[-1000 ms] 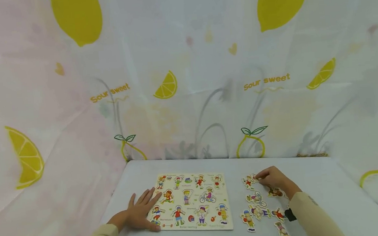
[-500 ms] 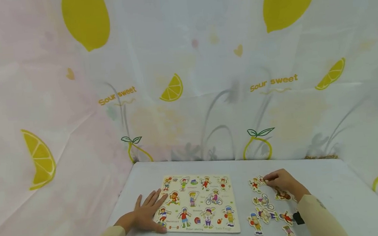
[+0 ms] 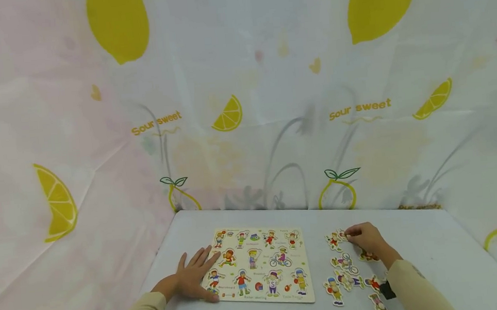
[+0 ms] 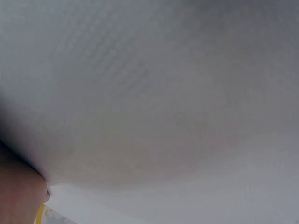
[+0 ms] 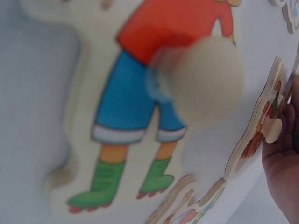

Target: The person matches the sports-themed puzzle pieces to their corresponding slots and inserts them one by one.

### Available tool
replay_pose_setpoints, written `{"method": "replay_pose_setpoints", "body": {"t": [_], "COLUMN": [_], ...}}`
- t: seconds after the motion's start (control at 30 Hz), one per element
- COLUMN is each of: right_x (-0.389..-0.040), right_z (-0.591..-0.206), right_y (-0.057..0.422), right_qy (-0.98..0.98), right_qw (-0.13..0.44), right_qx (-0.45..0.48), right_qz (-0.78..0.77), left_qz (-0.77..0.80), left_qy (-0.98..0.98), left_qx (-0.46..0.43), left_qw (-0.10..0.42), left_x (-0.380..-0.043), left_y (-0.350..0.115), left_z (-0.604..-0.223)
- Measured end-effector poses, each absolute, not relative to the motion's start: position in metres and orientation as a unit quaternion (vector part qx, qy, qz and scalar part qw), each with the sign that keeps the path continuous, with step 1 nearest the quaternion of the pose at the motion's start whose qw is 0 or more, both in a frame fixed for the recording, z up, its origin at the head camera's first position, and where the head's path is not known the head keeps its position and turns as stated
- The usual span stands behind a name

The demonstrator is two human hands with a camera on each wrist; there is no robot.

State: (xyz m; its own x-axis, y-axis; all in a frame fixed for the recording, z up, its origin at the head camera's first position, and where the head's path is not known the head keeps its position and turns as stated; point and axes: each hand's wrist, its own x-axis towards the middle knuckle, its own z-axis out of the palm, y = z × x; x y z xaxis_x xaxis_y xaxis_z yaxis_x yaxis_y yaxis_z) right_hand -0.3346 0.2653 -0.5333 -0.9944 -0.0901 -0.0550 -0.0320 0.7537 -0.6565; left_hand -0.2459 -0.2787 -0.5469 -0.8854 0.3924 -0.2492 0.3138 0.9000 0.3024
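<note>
A cream puzzle board (image 3: pixel 262 270) printed with sports figures lies on the white table. My left hand (image 3: pixel 194 278) rests on its left edge with the fingers spread. To the board's right, my right hand (image 3: pixel 366 239) pinches a small puzzle piece (image 3: pixel 343 235) beside a soccer-player piece (image 3: pixel 333 240). In the right wrist view the fingers of the right hand (image 5: pixel 282 168) meet a piece with a round wooden knob (image 5: pixel 273 129). Close to that camera is a roller-skater piece (image 5: pixel 124 107) with blue shorts and green skates. The left wrist view shows mostly blurred pale cloth and a bit of skin.
Several loose pieces lie below the right hand, among them a cyclist piece (image 3: pixel 345 263), a basketball piece (image 3: pixel 334 292) and a piece (image 3: pixel 379 306) near the front edge. A dark strap (image 3: pixel 387 290) shows at the right sleeve. A lemon-print cloth (image 3: pixel 247 140) hangs behind the table (image 3: pixel 262 216).
The head view has shifted, so board and pieces appear farther right than a second ago. Left hand stays on the board; right hand stays at the same piece with only slight finger movement.
</note>
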Motion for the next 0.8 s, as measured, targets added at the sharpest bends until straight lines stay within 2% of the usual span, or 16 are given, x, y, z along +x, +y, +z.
{"method": "replay_pose_setpoints", "body": {"t": [0.23, 0.47, 0.8], "right_x": [-0.331, -0.338, -0.342], "right_z": [-0.527, -0.511, -0.496], "right_y": [0.263, 0.248, 0.207], "right_qy": [0.941, 0.928, 0.906], "right_qw": [0.026, 0.002, -0.066], "right_qx": [-0.047, -0.066, -0.12], "right_qz": [-0.335, -0.366, -0.4], "left_qz": [0.14, 0.124, 0.129], "left_qy": [0.959, 0.964, 0.962], "left_qx": [0.197, 0.18, 0.186], "left_qw": [0.149, 0.148, 0.152], "left_x": [-0.244, -0.247, -0.247], "left_y": [-0.28, -0.281, -0.279], "left_z": [-0.553, -0.542, -0.546]}}
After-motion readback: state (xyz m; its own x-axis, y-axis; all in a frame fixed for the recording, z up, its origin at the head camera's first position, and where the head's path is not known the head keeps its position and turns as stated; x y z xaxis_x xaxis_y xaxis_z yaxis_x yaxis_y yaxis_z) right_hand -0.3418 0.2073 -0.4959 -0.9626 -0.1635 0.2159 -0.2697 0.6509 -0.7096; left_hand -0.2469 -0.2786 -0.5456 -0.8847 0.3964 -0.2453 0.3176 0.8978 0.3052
